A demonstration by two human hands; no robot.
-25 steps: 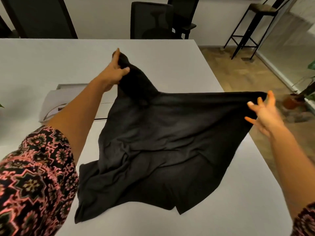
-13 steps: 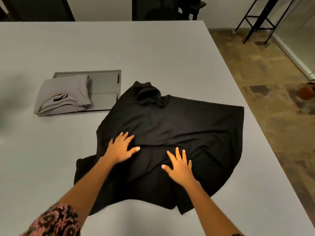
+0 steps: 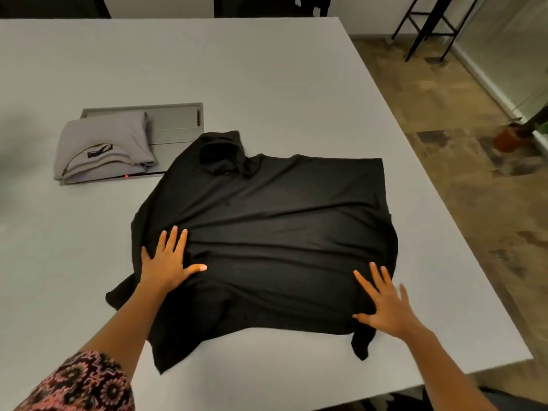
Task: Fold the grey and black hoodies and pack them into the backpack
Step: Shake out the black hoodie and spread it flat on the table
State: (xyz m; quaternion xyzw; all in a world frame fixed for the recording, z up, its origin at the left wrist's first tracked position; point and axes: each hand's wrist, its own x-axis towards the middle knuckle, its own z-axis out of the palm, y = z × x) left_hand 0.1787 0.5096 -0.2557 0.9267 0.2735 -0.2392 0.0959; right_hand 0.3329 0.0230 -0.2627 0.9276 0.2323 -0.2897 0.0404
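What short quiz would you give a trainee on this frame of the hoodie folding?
1. True or false: the grey hoodie is lying folded.
2. The left hand and right hand on the black hoodie are: A) pinching its hem, B) pressing flat with fingers spread, C) lifted clear of it.
3. Fill in: the grey hoodie lies to the black hoodie's ____ (left or right).
Key: 1 true; 2 B; 3 left.
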